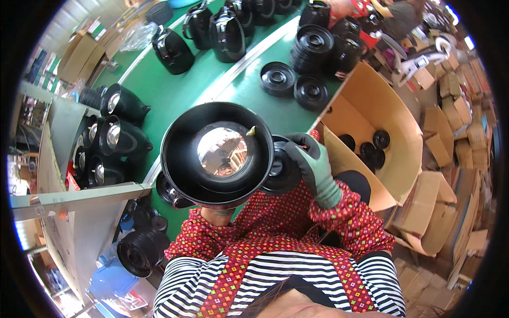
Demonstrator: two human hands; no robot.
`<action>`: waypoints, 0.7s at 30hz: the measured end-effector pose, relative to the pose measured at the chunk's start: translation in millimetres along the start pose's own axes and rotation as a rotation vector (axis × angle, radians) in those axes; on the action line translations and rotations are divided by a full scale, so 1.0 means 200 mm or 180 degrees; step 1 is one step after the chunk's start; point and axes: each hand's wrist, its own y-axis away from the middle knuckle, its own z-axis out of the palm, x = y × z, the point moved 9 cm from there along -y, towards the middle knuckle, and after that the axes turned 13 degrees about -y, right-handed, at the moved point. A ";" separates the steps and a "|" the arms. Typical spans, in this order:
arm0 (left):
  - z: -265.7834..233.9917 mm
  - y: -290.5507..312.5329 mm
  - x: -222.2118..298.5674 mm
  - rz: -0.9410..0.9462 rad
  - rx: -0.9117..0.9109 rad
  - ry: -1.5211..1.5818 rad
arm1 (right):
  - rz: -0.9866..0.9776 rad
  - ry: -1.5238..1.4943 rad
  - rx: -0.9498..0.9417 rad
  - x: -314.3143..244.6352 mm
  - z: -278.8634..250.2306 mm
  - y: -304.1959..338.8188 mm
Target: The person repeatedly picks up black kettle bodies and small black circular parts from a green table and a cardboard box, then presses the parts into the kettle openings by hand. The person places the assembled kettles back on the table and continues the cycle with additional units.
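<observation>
A black jug is held up in front of my chest, its wide round end facing up. A mirror-like disc shines inside it, and a small yellowish bit sticks near its inner wall. My left hand supports the jug from beneath; only the wrist and glove edge show, the fingers being hidden. Wearing a grey-green glove, my right hand grips a round black lid at its right edge. The lid is right beside the jug, partly covered by its rim.
On the green table stand several black jugs, with stacked black lids at the back right. More jugs lie at the left beside a metal rail. An open cardboard box with a few black discs stands at my right.
</observation>
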 end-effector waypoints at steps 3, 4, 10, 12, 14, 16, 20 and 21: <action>0.17 -0.01 -0.09 -0.0029 -0.0106 0.0047 | 0.0502 -0.2428 0.0090 0.11 -0.05 0.21; 0.24 -0.02 -0.14 -0.0057 -0.0163 0.0064 | 0.0596 -0.2736 0.0200 0.14 -0.08 0.27; 0.58 0.03 -0.30 -0.0143 -0.0440 -0.0239 | -0.0755 -0.1626 -0.0656 -0.17 -0.08 0.51; 0.63 0.05 -0.31 -0.0146 -0.0529 -0.0420 | -0.1076 -0.2065 -0.1259 -0.07 -0.10 0.50; 0.65 0.07 -0.31 -0.0156 -0.0600 -0.0560 | -0.0826 -0.2742 -0.1358 0.01 -0.14 0.49; 0.67 0.09 -0.30 -0.0166 -0.0681 -0.0730 | -0.0268 -0.3746 -0.0998 0.06 -0.21 0.50; 0.62 0.17 -0.25 -0.0098 -0.0701 -0.1096 | -0.0343 -0.2050 0.0055 -0.16 -0.43 0.63; 0.60 0.18 -0.25 -0.0090 -0.0742 -0.1194 | -0.0902 -0.0890 0.0215 -0.30 -0.46 0.66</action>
